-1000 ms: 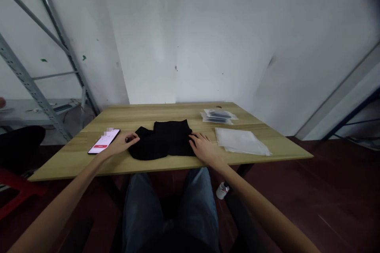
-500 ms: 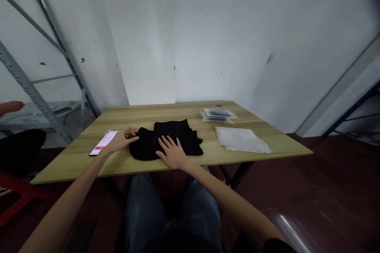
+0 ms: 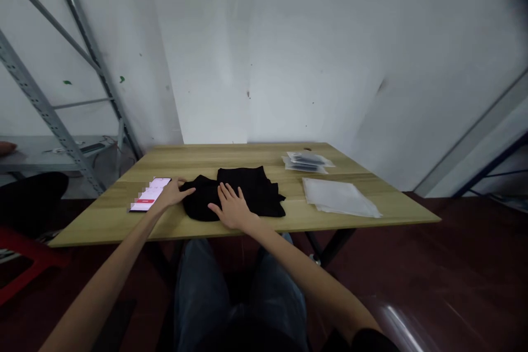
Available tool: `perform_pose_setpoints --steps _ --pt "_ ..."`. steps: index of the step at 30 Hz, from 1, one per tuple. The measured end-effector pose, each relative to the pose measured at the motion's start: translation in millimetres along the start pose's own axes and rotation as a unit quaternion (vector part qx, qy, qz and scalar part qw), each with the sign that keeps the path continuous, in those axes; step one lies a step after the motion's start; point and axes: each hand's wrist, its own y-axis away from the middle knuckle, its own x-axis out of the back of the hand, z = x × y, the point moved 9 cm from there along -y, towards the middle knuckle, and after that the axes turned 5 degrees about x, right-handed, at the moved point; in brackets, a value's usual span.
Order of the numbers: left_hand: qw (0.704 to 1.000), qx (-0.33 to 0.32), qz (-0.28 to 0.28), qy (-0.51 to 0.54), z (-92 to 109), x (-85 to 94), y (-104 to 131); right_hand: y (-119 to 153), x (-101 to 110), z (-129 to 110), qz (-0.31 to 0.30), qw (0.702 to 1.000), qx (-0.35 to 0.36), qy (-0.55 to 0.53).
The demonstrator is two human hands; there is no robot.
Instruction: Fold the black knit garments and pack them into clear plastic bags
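Note:
A black garment, partly folded, lies on the wooden table; its exact kind is not clear. Flat on its middle rests my right hand, open with fingers spread. My left hand is at the garment's left edge, its thumb stretched out apart from the fingers. Those fingertips touch the cloth and are partly hidden at its edge. Left of that hand lies a phone with a lit screen.
To the right are a flat stack of frosted plastic bags and, behind it, a pile of bags with dark contents. A metal rack and a red stool stand left. Another person's hand shows at far left.
My left hand's curled fingers have straightened somewhat at the garment's left edge. My right hand has shifted slightly left over the cloth. The view has turned a little left.

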Motion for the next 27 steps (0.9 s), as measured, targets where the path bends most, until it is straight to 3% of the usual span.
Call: perform_pose_setpoints --steps 7,12,18,20,23,27 --pt "0.991 -0.11 -0.037 0.07 38 -7.3 5 4 -17 1 0.007 1.0 -0.014 -0.009" --pt "0.99 -0.059 -0.01 0.13 51 3.3 -15 3 -13 -1 -0.002 1.0 -0.015 -0.016" --pt "0.99 -0.125 0.006 0.056 103 3.1 -31 0 -16 1 -0.002 1.0 -0.015 -0.018" --pt "0.997 -0.074 0.026 -0.009 100 1.1 -37 0 -17 1 0.003 1.0 -0.014 -0.017" --pt "0.993 0.038 0.034 -0.104 73 -0.7 -41 1 -18 1 0.01 1.0 -0.011 -0.018" --pt "0.988 0.065 -0.031 -0.138 41 -11.2 -35 2 -18 1 0.02 1.0 -0.012 -0.022"
